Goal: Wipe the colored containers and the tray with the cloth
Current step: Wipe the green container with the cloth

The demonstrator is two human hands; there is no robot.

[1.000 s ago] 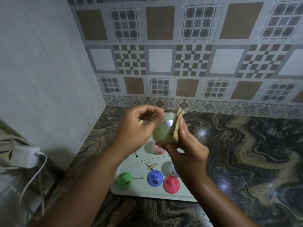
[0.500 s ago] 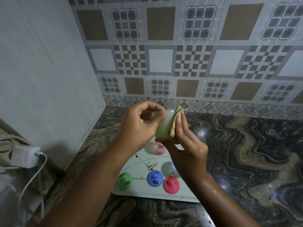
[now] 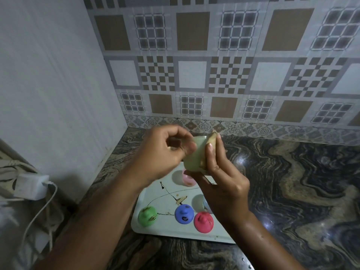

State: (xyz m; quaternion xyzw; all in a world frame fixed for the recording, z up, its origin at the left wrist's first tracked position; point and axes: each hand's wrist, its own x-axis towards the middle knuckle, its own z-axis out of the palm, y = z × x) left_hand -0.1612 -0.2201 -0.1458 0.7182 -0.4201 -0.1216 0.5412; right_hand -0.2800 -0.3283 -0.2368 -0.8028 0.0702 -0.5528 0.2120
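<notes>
Above the tray I hold a pale green container (image 3: 195, 155) between both hands. My left hand (image 3: 164, 154) pinches its left side and rim. My right hand (image 3: 224, 182) presses a beige cloth (image 3: 211, 140) against its right side. Below lies a white tray (image 3: 167, 228) marked with dark streaks. On it sit a green lid (image 3: 147, 216), a blue lid (image 3: 184, 213) and a red lid (image 3: 203, 222), all smudged. A pink container (image 3: 188, 179) stands at the tray's far side. A light blue container (image 3: 206, 204) is mostly hidden behind my right wrist.
The tray rests on a dark marbled counter (image 3: 292, 191) in a corner, with a plain wall on the left and a patterned tile wall behind. A white charger (image 3: 31, 186) with its cable hangs at the left edge.
The pale green container has tilted and turned between my hands; its sticker no longer shows. My left fingers have shifted along its rim. The tray and lids have not moved.
</notes>
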